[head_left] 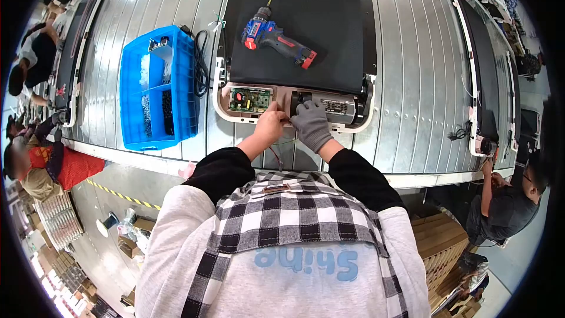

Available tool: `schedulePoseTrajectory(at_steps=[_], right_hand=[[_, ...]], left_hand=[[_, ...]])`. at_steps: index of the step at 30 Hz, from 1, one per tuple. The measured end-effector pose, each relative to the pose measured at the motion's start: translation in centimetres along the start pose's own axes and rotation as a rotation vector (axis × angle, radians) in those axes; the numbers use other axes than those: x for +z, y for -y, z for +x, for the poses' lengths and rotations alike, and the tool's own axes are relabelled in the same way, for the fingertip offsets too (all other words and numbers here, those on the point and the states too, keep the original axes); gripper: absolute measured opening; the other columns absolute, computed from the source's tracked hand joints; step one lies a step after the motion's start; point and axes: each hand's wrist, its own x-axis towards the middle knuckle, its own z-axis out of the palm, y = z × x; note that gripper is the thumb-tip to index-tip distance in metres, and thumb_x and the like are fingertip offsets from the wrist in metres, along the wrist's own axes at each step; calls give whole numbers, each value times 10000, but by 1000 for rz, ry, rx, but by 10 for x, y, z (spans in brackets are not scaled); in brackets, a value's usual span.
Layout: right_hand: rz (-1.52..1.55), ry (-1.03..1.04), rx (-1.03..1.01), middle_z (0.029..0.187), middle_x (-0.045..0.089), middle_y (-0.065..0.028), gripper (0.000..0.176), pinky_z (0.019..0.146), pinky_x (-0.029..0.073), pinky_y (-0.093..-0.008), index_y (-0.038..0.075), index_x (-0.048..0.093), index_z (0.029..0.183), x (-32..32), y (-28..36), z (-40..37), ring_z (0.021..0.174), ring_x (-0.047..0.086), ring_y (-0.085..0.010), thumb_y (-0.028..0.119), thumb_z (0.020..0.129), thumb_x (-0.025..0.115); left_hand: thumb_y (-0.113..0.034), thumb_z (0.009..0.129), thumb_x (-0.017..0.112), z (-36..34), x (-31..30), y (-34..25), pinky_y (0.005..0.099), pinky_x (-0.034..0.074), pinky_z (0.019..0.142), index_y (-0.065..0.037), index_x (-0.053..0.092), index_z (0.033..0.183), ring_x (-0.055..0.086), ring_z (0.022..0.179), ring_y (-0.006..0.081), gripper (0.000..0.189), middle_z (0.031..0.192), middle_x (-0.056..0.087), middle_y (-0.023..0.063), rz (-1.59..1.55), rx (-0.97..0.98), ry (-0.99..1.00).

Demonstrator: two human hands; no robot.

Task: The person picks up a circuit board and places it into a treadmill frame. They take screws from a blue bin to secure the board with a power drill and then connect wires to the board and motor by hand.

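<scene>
A white-framed machine base [244,119], which looks like a treadmill's, lies in front of me with a black belt [329,29] stretching away from it. In its near end sit a green circuit board [250,100] on the left and a dark cylindrical motor [341,111] on the right. My bare left hand [271,125] is closed at the board's lower right, its fingertips pinched; what they hold is too small to tell. Beside it, my grey-gloved right hand [312,123] is curled at the motor's left end, its grip partly hidden. Thin wires [276,154] hang below my hands.
A blue-and-red cordless drill [276,38] lies on the belt. To the left stands a divided blue bin [132,91] with small parts, a black cable [202,65] at its side. Similar bases [475,82] and co-workers [506,200] are along the metal-slatted line [406,82].
</scene>
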Motion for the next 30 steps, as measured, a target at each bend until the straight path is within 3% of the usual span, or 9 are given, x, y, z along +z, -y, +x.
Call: schedulePoseTrajectory(at_steps=[5, 8, 12, 16, 19, 22, 23, 26, 30], right_hand=[[-30, 77, 71, 767, 562, -36, 127, 836, 380, -449, 185, 683, 714, 6, 2, 2, 852, 538, -226, 275, 681, 599], [83, -16, -37, 787, 534, -34, 85, 813, 388, -452, 178, 655, 695, -1, -6, -3, 864, 524, -237, 227, 643, 608], [46, 23, -97, 795, 530, -37, 120, 803, 394, -432, 178, 655, 721, -13, -7, -5, 868, 516, -236, 219, 628, 592], [83, -98, -34, 760, 519, -25, 181, 782, 395, -440, 162, 642, 650, 1, -2, -5, 820, 506, -218, 339, 610, 637], [92, -122, -31, 749, 506, -22, 173, 791, 397, -443, 162, 639, 642, 7, -3, -8, 817, 497, -219, 334, 623, 640], [141, -89, -49, 810, 505, -22, 154, 818, 390, -445, 177, 634, 715, -7, -11, -9, 841, 497, -234, 316, 648, 634], [241, -38, -15, 897, 521, -13, 187, 843, 360, -456, 177, 638, 819, -13, -13, -11, 934, 477, -250, 240, 646, 673], [387, -86, 155, 1018, 553, -51, 241, 891, 345, -452, 182, 659, 928, -35, -27, -7, 1044, 464, -318, 178, 688, 673], [273, -267, 207, 1036, 540, -82, 342, 909, 336, -465, 137, 613, 1018, -45, -54, 47, 1064, 450, -332, 166, 683, 677]], left_hand=[[-100, 722, 636, 1, -8, -13, 400, 480, 706, -86, 689, 790, 595, 813, 306, 87, 833, 577, 87, 116, -103, 35], [-109, 733, 635, -1, -9, -16, 401, 482, 691, -87, 675, 768, 597, 804, 305, 57, 833, 575, 81, 121, -108, 6], [-104, 718, 639, -2, -3, -19, 411, 478, 665, -83, 650, 752, 599, 784, 304, 42, 836, 562, 75, 135, -129, 11], [-93, 720, 635, -5, 2, -22, 419, 474, 661, -60, 629, 746, 596, 783, 309, 43, 840, 560, 84, 154, -145, -27], [-90, 722, 632, -5, 2, -23, 424, 472, 656, -62, 626, 740, 595, 778, 312, 34, 842, 560, 84, 144, -171, -22], [-89, 727, 624, -4, -2, -29, 426, 471, 648, -68, 622, 745, 594, 772, 315, 28, 840, 559, 85, 137, -182, -7], [-91, 728, 623, -3, -3, -29, 427, 470, 646, -70, 621, 749, 594, 770, 314, 30, 841, 559, 83, 148, -185, 1], [-96, 727, 619, -3, -1, -29, 429, 468, 624, -75, 609, 751, 594, 749, 310, 34, 838, 554, 73, 165, -168, 6], [-94, 707, 627, -4, 3, -24, 428, 467, 588, -75, 585, 731, 594, 712, 311, 52, 821, 544, 71, 136, -144, -18]])
